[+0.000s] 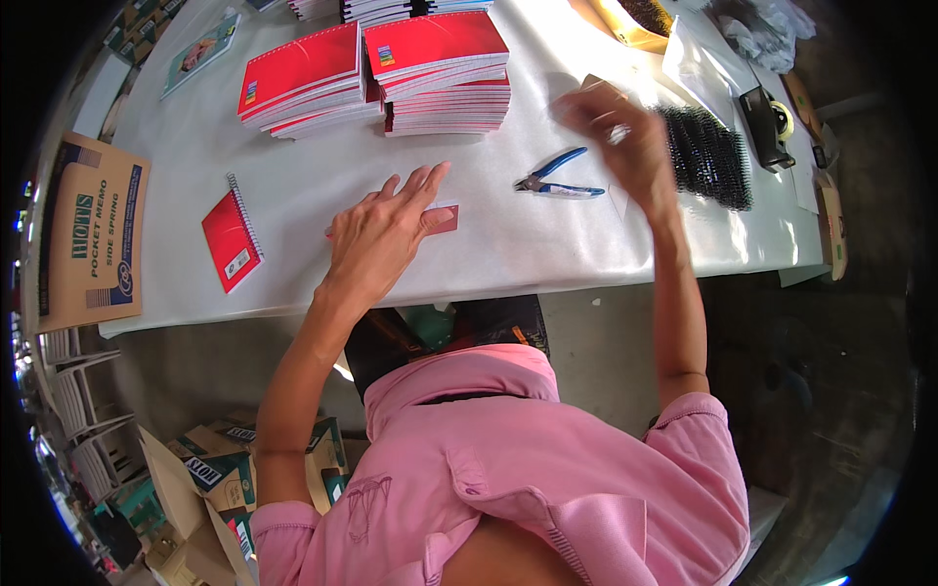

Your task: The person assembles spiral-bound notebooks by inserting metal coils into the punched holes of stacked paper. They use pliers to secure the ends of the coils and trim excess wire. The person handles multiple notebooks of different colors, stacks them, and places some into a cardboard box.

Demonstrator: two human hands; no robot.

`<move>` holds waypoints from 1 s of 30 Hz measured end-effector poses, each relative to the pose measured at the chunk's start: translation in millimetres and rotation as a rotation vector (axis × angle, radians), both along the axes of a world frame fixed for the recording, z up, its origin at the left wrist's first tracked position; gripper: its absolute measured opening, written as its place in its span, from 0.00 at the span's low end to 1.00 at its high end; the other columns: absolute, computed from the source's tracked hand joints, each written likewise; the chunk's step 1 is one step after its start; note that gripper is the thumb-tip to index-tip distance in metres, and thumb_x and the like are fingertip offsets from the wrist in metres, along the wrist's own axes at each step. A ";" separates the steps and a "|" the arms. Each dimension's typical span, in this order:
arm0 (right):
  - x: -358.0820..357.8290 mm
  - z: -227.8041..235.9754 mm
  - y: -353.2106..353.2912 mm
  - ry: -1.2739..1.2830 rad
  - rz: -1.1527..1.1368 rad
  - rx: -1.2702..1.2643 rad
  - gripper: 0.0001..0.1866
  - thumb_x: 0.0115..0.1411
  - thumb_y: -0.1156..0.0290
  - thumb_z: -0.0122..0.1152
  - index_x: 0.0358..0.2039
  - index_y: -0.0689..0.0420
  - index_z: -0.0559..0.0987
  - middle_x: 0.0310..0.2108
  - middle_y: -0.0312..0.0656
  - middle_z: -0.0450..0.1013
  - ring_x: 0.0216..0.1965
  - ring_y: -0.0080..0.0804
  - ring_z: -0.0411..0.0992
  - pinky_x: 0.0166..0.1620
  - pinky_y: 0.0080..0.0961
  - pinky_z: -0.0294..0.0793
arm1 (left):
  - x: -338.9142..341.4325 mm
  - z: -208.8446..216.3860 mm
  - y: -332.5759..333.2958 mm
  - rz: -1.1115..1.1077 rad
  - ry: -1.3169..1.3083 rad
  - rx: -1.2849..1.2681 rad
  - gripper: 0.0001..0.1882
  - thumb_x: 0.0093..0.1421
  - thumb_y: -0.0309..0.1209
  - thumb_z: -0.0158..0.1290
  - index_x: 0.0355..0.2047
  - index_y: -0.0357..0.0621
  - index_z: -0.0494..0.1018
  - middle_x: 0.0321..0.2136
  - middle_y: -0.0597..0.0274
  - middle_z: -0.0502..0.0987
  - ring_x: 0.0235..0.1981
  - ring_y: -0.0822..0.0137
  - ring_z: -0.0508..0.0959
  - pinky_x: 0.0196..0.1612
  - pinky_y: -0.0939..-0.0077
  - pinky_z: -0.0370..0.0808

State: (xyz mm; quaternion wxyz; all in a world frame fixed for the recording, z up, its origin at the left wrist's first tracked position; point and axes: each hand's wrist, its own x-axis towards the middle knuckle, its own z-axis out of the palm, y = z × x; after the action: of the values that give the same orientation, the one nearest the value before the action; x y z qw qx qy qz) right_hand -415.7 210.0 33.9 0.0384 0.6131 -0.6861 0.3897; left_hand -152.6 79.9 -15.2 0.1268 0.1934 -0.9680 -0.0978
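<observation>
My left hand lies with fingers stretched out on top of a small red-covered notebook, hiding most of it. Raised over the table at the right, my right hand has bent fingers smeared by motion; whether anything is between them cannot be made out. It is nearest to a pile of black spiral binding coils. Between my hands rest blue-handled cutting pliers, jaws pointing left. Left of my left hand lies a red spiral-bound notebook with its coil along the right edge.
Stacks of red notebooks stand at the far middle of the white-covered table. A tape dispenser and a crumpled plastic bag are at the right. A cardboard box stands at the left edge; opened cartons lie below.
</observation>
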 end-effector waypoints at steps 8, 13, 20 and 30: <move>72.2 -36.4 -14.0 -0.593 0.233 0.229 0.09 0.51 0.80 0.68 0.34 0.57 0.83 0.29 0.36 0.75 0.30 0.27 0.73 0.34 0.25 0.70 | -2.5 3.4 0.2 -0.081 0.078 0.007 0.28 0.63 0.43 0.52 0.62 0.51 0.65 0.52 0.54 0.76 0.49 0.44 0.77 0.51 0.52 0.74; 72.8 -36.6 -17.7 -0.552 0.248 0.203 0.10 0.49 0.82 0.68 0.33 0.58 0.81 0.30 0.36 0.74 0.30 0.26 0.72 0.37 0.26 0.71 | -2.2 0.8 -2.3 -0.087 0.081 0.002 0.28 0.63 0.43 0.52 0.62 0.50 0.65 0.52 0.54 0.76 0.50 0.44 0.77 0.52 0.50 0.73; 72.0 -40.5 -15.2 -0.574 0.385 0.202 0.08 0.50 0.82 0.67 0.32 0.60 0.80 0.31 0.39 0.74 0.33 0.29 0.72 0.38 0.28 0.72 | -3.1 0.0 -3.9 -0.083 0.061 -0.007 0.29 0.63 0.44 0.51 0.63 0.54 0.63 0.53 0.57 0.75 0.51 0.45 0.76 0.53 0.54 0.73; 73.0 -24.4 -5.9 0.091 0.327 0.349 0.13 0.58 0.74 0.62 0.40 0.62 0.68 0.36 0.45 0.71 0.35 0.45 0.74 0.36 0.36 0.75 | -3.4 2.2 -2.6 -0.052 0.046 -0.033 0.29 0.62 0.43 0.53 0.63 0.55 0.64 0.54 0.58 0.75 0.50 0.47 0.77 0.52 0.56 0.74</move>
State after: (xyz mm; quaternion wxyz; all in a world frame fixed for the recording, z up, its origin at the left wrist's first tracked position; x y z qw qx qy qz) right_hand -342.7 204.1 9.5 -0.1007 0.7302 -0.6323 0.2385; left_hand -156.1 77.3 -13.0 0.1494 0.1638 -0.9710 -0.0895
